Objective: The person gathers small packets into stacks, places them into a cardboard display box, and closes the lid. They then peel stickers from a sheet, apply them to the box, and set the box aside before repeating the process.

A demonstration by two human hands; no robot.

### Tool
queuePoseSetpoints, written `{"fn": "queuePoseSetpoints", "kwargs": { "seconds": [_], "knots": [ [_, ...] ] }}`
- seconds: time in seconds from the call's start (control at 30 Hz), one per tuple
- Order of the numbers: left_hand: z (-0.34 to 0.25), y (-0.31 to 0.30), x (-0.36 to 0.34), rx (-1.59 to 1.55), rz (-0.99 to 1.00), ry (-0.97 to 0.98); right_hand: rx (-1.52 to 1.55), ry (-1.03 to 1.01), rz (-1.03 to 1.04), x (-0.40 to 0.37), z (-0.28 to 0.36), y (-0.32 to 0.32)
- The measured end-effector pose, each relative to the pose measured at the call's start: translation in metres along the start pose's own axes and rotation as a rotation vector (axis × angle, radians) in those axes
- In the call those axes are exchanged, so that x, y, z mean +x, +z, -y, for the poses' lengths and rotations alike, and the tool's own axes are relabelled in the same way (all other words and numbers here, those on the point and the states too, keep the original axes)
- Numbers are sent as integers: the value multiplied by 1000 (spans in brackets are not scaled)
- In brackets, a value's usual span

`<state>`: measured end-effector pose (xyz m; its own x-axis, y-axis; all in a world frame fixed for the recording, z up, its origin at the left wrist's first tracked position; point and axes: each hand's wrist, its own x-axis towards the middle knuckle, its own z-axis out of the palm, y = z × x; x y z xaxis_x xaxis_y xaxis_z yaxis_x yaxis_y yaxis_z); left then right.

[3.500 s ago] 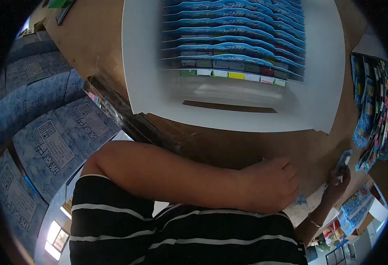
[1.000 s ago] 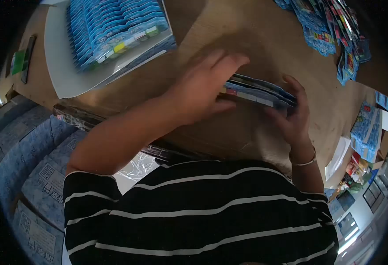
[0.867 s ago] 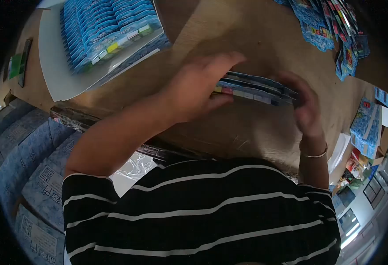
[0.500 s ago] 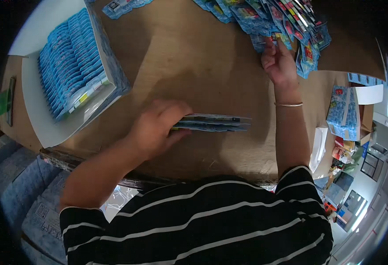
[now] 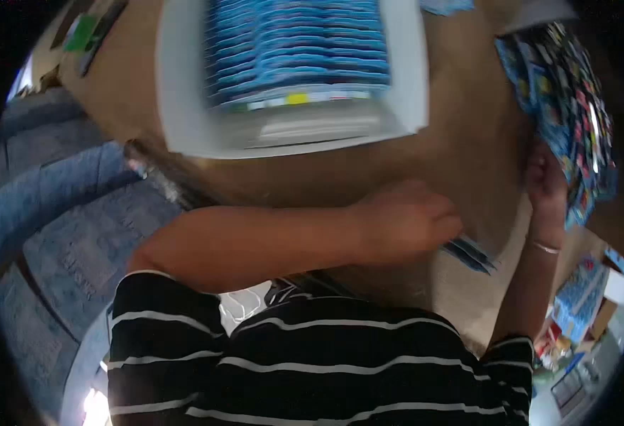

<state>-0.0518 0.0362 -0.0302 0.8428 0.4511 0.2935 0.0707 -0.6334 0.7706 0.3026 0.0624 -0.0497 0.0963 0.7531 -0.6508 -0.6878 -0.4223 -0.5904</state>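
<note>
My left hand (image 5: 413, 220) is closed around a few thin blue packets (image 5: 472, 254), seen edge-on and sticking out to the right of my fist. On the right, my right hand (image 5: 548, 177) has its fingers curled against the near-left edge of a loose pile of blue, colourfully printed packets (image 5: 564, 92). Motion blur hides whether it grips one of them. Beyond my left forearm stands an open white box (image 5: 291, 145), holding a tight row of upright blue packets (image 5: 305, 50).
A blue packet (image 5: 447, 6) lies at the far edge, right of the box. Blue printed cartons (image 5: 85, 248) stand low on the left. A green and dark object (image 5: 85, 32) lies at the upper left. Another blue carton (image 5: 580, 298) is at the lower right.
The view has swung left, so the box now sits near the middle and the pile farther right. My left hand still holds its packets; my right hand stays at the pile, fingers more curled.
</note>
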Motion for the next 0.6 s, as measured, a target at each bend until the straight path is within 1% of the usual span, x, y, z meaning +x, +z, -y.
{"fn": "queuePoseSetpoints", "kwargs": {
  "seconds": [0.03, 0.07, 0.1, 0.13, 0.17, 0.23, 0.3, 0.33, 0.4, 0.43, 0.5, 0.53, 0.6],
  "knots": [
    [0, 0, 1, -38, 1, 3, 64, 0, 45, 1, 1, -5],
    [0, -1, -1, -21, -8, -38, 24, 39, 170, 3, 5, -18],
    [0, -1, -1, 16, 16, -1, -15, 63, 282, -2, 6, -27],
    [0, -2, -1, 45, 39, 51, -172, -42, 148, -23, -4, -15],
    [-1, -2, -3, 38, 25, 47, -335, -152, 9, -48, -20, 6],
    [-1, -1, -4, -4, -100, 66, -544, -251, -295, -88, -56, 30],
    [-3, -1, -6, 4, -114, 55, -1343, -375, -307, -121, -61, 18],
    [-1, 0, -6, 11, -121, 48, -1343, -370, -311, -124, -67, 16],
    [-2, -1, -4, 0, -84, 42, -1484, -714, -507, -135, -76, 15],
    [-3, -1, -5, -6, -51, 31, -1485, -716, -515, -137, -78, 8],
    [-4, -4, -6, -9, -44, 42, -1081, -673, -638, -140, -81, 1],
    [-4, -5, -5, -7, -42, 43, -1080, -677, -634, -145, -82, 6],
    [-4, -4, -3, -3, -61, 30, -1607, -637, -455, -160, -88, 20]
  ]
}}
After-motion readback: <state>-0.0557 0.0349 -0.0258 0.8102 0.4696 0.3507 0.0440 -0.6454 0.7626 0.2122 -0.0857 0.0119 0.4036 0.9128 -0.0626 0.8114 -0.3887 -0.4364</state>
